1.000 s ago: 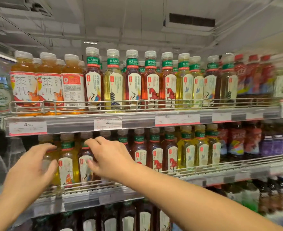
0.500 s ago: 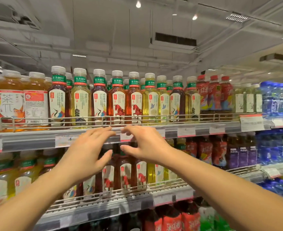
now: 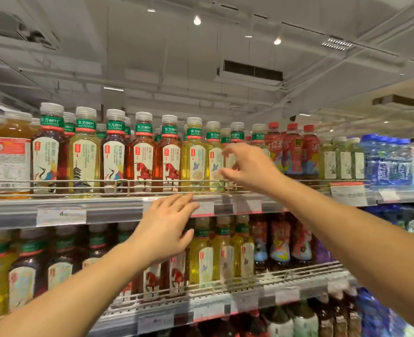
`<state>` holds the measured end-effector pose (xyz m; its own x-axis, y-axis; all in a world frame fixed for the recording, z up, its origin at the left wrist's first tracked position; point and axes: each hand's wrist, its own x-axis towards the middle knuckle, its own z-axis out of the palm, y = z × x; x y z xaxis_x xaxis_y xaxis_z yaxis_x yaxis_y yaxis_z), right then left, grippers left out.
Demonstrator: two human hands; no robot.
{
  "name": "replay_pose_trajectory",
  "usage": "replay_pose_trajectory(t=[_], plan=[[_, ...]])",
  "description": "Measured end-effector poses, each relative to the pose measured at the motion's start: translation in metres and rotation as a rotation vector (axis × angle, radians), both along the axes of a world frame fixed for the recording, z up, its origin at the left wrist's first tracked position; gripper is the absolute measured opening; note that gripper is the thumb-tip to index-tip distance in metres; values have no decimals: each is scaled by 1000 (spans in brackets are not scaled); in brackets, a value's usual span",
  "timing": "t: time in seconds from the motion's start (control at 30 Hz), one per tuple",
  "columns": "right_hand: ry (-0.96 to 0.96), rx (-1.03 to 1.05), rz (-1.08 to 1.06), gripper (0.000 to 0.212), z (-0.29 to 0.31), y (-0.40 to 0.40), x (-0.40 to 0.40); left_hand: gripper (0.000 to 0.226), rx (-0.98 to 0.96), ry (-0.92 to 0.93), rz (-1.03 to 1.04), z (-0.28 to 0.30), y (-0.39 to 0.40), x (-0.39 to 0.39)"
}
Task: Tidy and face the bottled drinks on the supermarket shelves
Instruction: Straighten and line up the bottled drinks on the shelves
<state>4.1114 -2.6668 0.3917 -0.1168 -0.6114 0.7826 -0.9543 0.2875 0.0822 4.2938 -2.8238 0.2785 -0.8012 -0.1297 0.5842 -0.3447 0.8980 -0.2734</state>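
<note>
Two shelves fill the view, each fronted by a wire rail and a strip of price tags. Upper shelf carries a long row of upright bottles with pale caps, green neck bands and cream labels turned outward: a dark tea at the left of the run, a pale yellow one beside it, then two amber bottles with a red horse on the label, then yellow bottles with a blue bird. Left of these stand orange drinks, one showing its back label; right of them are red bottles and blue-wrapped water. Lower shelf holds the same teas, blurred, along with more red bottles.

Right hand is raised at the upper row, thumb and fingers spread in a wide curve on either side of a bottle just right of the bird labels; whether they touch it cannot be told through the blur. Left hand hangs in front of the upper shelf's tag strip, fingers straight and loosely together, thumb apart, holding nothing.
</note>
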Motion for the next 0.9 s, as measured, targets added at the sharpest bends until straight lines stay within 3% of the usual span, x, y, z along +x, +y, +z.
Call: replay_pose_trajectory(t=[0.1,0.3,0.4,0.6,0.9], plan=[[-27,-105,-73,51,29,-1,-26,67,-88,11,53,-11,-3,-1],[-248,-147,-135,80,68,-15,-57,58,-42,101,49,-17,3,-4],[-337,-106,-90,71,75,-24,-64,56,-17,130,54,-18,8,-7],[-316,-152,-44,51,72,-40,-72,49,59,204,35,-20,8,-12],[-305,-203,5,58,75,-27,-83,43,172,277,57,-18,16,-19]])
